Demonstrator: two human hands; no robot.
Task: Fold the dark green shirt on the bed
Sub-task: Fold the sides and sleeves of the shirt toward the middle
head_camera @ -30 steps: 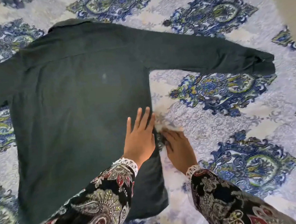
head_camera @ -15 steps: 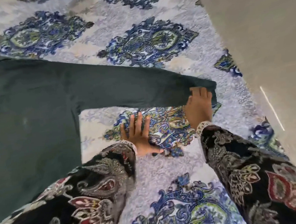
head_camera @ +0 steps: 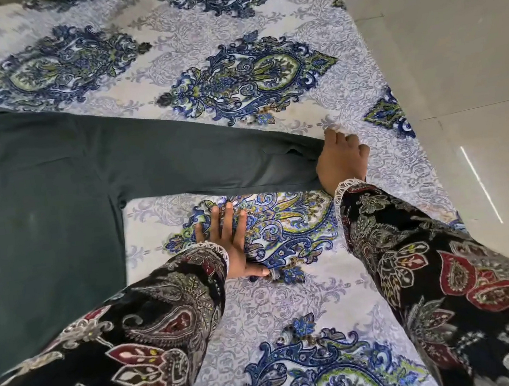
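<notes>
— Well, where is the dark green long-sleeved cotton shirt laid?
— Flat on the blue-and-white patterned bedspread; its cuff is gripped by the right hand.
— And the left hand?
— Pressed flat, fingers straight, on the bedspread. No writing can be read.

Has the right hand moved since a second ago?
Yes. The right hand left the shirt's side hem and now grips the cuff of the dark green shirt.

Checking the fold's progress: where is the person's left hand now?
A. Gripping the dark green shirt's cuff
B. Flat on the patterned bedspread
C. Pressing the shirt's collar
B: the left hand lies flat, fingers spread, on the blue-patterned bedspread below the dark green shirt sleeve.
</notes>
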